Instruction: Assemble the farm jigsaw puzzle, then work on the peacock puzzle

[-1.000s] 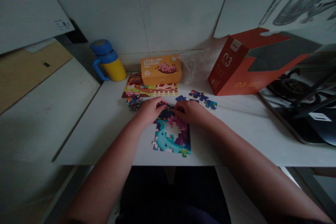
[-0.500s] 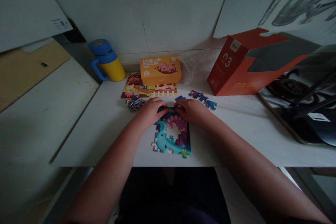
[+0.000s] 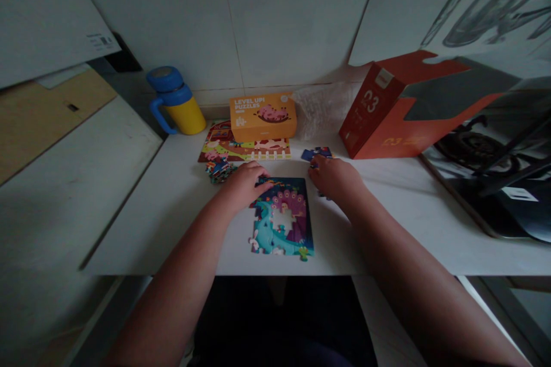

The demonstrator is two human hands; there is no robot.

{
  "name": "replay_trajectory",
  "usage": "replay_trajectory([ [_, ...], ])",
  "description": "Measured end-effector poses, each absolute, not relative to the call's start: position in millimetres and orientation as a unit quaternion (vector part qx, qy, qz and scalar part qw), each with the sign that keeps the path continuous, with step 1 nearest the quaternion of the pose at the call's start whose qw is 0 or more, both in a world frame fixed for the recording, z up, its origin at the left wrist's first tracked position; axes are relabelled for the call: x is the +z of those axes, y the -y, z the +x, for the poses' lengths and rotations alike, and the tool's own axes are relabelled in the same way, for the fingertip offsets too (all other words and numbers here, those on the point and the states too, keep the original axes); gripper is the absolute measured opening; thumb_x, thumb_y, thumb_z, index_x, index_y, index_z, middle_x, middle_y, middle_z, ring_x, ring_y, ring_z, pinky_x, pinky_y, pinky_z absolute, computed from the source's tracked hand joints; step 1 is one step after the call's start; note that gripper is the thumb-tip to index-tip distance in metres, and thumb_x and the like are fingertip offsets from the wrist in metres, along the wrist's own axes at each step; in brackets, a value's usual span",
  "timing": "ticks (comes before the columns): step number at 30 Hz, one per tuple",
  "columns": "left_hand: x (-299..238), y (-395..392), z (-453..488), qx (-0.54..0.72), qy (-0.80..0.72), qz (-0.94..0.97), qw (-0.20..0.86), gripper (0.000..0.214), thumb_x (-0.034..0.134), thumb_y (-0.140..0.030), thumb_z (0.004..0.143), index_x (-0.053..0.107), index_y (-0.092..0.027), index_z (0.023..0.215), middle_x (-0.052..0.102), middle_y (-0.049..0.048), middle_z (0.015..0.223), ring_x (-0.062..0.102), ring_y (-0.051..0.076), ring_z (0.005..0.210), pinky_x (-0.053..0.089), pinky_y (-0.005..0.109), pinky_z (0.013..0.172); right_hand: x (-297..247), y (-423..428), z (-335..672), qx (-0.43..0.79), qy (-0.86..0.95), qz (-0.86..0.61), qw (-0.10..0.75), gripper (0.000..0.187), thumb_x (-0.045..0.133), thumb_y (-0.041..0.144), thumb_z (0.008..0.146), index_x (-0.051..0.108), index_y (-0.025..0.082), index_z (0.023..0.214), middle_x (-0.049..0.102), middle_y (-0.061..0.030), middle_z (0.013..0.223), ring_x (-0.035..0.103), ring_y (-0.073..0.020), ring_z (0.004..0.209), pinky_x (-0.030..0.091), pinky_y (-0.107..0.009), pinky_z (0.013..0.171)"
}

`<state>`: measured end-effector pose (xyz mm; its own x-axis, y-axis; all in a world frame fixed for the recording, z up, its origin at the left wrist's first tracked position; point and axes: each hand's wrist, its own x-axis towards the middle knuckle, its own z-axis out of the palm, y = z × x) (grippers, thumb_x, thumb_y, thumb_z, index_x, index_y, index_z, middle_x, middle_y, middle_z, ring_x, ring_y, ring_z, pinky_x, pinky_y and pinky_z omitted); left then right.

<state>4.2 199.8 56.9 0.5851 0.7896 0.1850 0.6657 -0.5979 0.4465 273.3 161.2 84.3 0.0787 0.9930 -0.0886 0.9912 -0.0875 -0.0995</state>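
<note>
A partly joined blue and purple jigsaw puzzle [image 3: 284, 218] lies on the white table [image 3: 400, 223] in front of me, with a gap in its middle. My left hand [image 3: 243, 183] rests flat on the puzzle's top left corner, fingers spread. My right hand [image 3: 336, 176] has reached to the loose blue pieces [image 3: 314, 153] right of the puzzle and its fingers curl over them. I cannot make out whether a piece is gripped.
A small pile of loose pieces [image 3: 219, 170] sits left of my left hand. Behind it lie a finished farm puzzle [image 3: 228, 150], an orange puzzle box [image 3: 262, 116], a yellow and blue mug [image 3: 178, 103] and a large red carton [image 3: 387, 112]. A stove [image 3: 495, 183] stands at the right.
My right hand left the puzzle's top edge and moved right onto the loose blue pieces. The top of the puzzle now shows uncovered. My left hand barely moved.
</note>
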Motion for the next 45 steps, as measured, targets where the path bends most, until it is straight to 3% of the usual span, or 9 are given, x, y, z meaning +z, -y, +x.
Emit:
replay_trajectory([
  [6, 58.1, -199.5, 4.9, 0.177, -0.424, 0.875, 0.153, 0.01, 0.077, -0.025, 0.094, 0.075, -0.02, 0.101, 0.072, 0.0075, 0.103, 0.07, 0.025, 0.1, 0.055, 0.037, 0.089, 96.0, -155.1, 270.2, 0.195, 0.818, -0.535, 0.085, 0.027, 0.074, 0.045, 0.094, 0.075, 0.02, 0.106, 0.075, -0.0054, 0.09, 0.063, -0.0183, 0.074, 0.036, -0.029, 0.065],
  [11, 60.2, -197.6, 4.8, 0.185, -0.429, 0.87, 0.159, 0.008, 0.078, -0.025, 0.094, 0.075, -0.02, 0.1, 0.073, 0.0072, 0.105, 0.07, 0.025, 0.102, 0.055, 0.036, 0.091, 105.8, -128.9, 247.4, 0.381, 0.867, -0.321, -0.002, 0.03, 0.085, 0.047, 0.087, 0.073, 0.02, 0.092, 0.071, 0.0011, 0.079, 0.058, -0.0132, 0.067, 0.033, -0.026, 0.062],
  [14, 60.7, -197.3, 3.9, 0.18, -0.432, 0.869, 0.162, 0.008, 0.077, -0.024, 0.095, 0.075, -0.02, 0.101, 0.074, 0.0071, 0.106, 0.069, 0.025, 0.103, 0.055, 0.037, 0.093, 103.4, -108.4, 228.0, 0.377, 0.891, -0.248, -0.052, 0.032, 0.085, 0.05, 0.087, 0.076, 0.02, 0.094, 0.071, -0.0003, 0.083, 0.058, -0.0146, 0.071, 0.032, -0.027, 0.063],
  [19, 61.1, -197.3, 3.7, 0.178, -0.437, 0.867, 0.159, 0.008, 0.076, -0.023, 0.094, 0.074, -0.02, 0.101, 0.074, 0.0072, 0.106, 0.069, 0.024, 0.102, 0.056, 0.037, 0.093, 101.1, -92.8, 210.7, 0.326, 0.903, -0.262, -0.098, 0.027, 0.083, 0.044, 0.089, 0.079, 0.022, 0.103, 0.071, -0.0027, 0.083, 0.056, -0.0169, 0.071, 0.028, -0.029, 0.063],
  [27, 68.3, -192.9, 7.8, 0.176, -0.454, 0.862, 0.142, 0.003, 0.072, -0.022, 0.096, 0.072, -0.021, 0.099, 0.075, 0.0074, 0.105, 0.07, 0.025, 0.102, 0.055, 0.039, 0.095, 102.3, -106.6, 223.6, 0.313, 0.892, -0.319, -0.068, 0.015, 0.078, 0.033, 0.089, 0.077, 0.022, 0.099, 0.071, -0.0024, 0.081, 0.055, -0.0155, 0.068, 0.03, -0.028, 0.062],
  [32, 77.7, -194.6, 2.6, 0.282, -0.469, 0.834, 0.069, 0.009, 0.062, -0.021, 0.1, 0.07, -0.022, 0.097, 0.075, 0.0076, 0.108, 0.069, 0.026, 0.109, 0.052, 0.041, 0.103, 97.0, -114.0, 229.0, 0.305, 0.889, -0.34, -0.026, 0.01, 0.075, 0.031, 0.09, 0.073, 0.022, 0.094, 0.069, -0.0011, 0.079, 0.053, -0.0151, 0.066, 0.029, -0.028, 0.061],
  [35, 82.0, -196.9, -8.8, 0.324, -0.542, 0.775, -0.026, 0.013, 0.064, -0.032, 0.1, 0.07, -0.023, 0.108, 0.072, 0.0114, 0.119, 0.064, 0.032, 0.122, 0.046, 0.049, 0.113, 95.3, -118.4, 231.0, 0.304, 0.889, -0.342, -0.012, 0.011, 0.077, 0.032, 0.091, 0.071, 0.022, 0.092, 0.068, -0.0001, 0.079, 0.053, -0.0145, 0.066, 0.028, -0.029, 0.061],
  [40, 82.1, -199.0, -29.8, 0.246, -0.717, 0.648, -0.075, 0.06, 0.076, -0.064, 0.087, 0.065, -0.018, 0.124, 0.065, 0.0241, 0.131, 0.057, 0.046, 0.127, 0.05, 0.06, 0.104, 91.8, -123.0, 232.9, 0.295, 0.897, -0.329, 0.005, 0.031, 0.076, 0.051, 0.095, 0.07, 0.021, 0.091, 0.065, 0.0003, 0.077, 0.05, -0.014, 0.065, 0.026, -0.029, 0.061],
  [45, 78.8, -205.4, -40.1, 0.19, -0.713, 0.673, -0.059, 0.054, 0.079, -0.06, 0.087, 0.065, -0.014, 0.112, 0.07, 0.0238, 0.117, 0.06, 0.044, 0.123, 0.048, 0.057, 0.107, 92.1, -123.9, 232.5, 0.295, 0.902, -0.312, 0.037, 0.036, 0.073, 0.054, 0.097, 0.067, 0.02, 0.09, 0.064, 0.0003, 0.078, 0.05, -0.0134, 0.066, 0.025, -0.029, 0.061],
])
